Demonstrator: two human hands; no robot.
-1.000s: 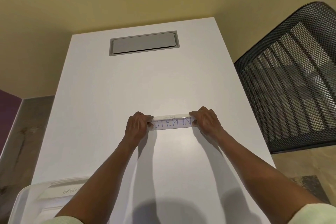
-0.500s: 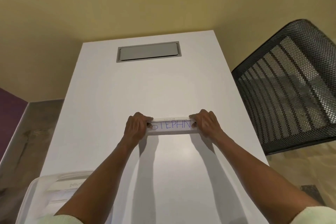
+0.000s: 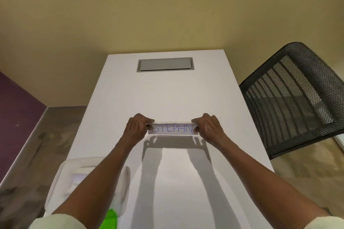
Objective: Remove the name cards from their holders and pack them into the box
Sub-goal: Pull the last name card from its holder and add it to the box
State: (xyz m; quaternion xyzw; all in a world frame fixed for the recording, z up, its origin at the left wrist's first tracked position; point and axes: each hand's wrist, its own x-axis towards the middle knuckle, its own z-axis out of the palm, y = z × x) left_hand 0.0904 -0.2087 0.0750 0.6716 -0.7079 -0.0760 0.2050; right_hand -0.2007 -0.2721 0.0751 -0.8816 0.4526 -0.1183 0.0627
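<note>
Name card holder [image 3: 172, 128] lying left-right, lettering facing the person, left hand [image 3: 135, 129] and right hand [image 3: 210, 128] each pinching an end

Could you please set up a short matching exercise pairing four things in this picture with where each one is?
Things:
1. name card
2. box
3. chair
4. grey hatch

Places:
A. far end of the table top
B. right of the table
C. held between both hands
D. near left corner of the table

Pairs: 1-C, 2-D, 3-B, 4-A
</note>
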